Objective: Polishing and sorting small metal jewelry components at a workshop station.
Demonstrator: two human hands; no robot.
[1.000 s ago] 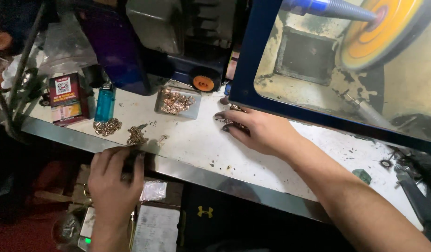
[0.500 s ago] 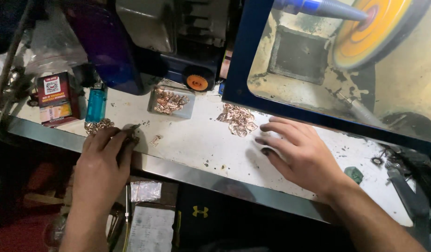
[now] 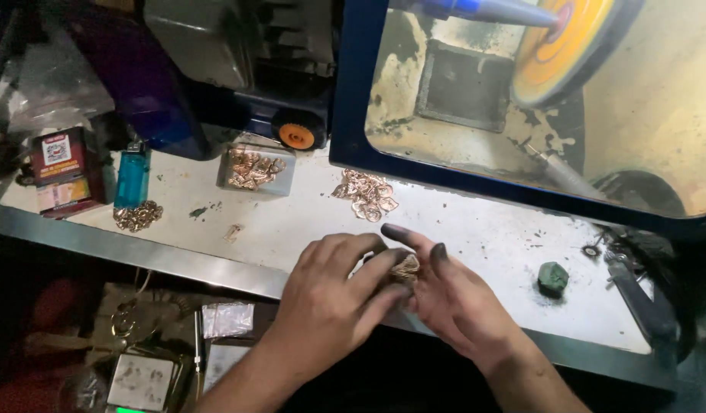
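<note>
Hands: we have both together at the front edge of the white bench top (image 3: 475, 229), over a small clump of copper-coloured pieces (image 3: 405, 268).
Left hand: our left hand (image 3: 334, 298) is curled, fingers bent down onto the clump from the near side, so it seems to be pinching or pressing it rather than lifting it.
Right hand: our right hand (image 3: 456, 302) lies half open, palm up under the clump, with blackened fingertips (image 3: 438, 252) spread (we cannot tell whether any finger is actually closed around a piece).
Where the pieces are: the clump sits between our two hands, just inside the metal lip of the bench (image 3: 177, 260); a loose pile of similar pieces (image 3: 366, 193) lies further back near the blue frame (image 3: 353, 92), and more fill a small grey tray (image 3: 256, 170).
Risk of dropping: the clump is right at the edge, so we judge that a slip of the fingers could send pieces over the lip into the dark clutter below.
Risk of losing grip: our fingertips are coated in dark grime, and small thin pieces could slide out of such a hold.
Risk of mixing: stray bits lie scattered on the bench, and a careless sweep could mix them with the clump.
Nearby: yellow buffing wheel (image 3: 555, 50) behind the frame, well apart from both hands; a green lump (image 3: 553, 277) to the right.
</note>
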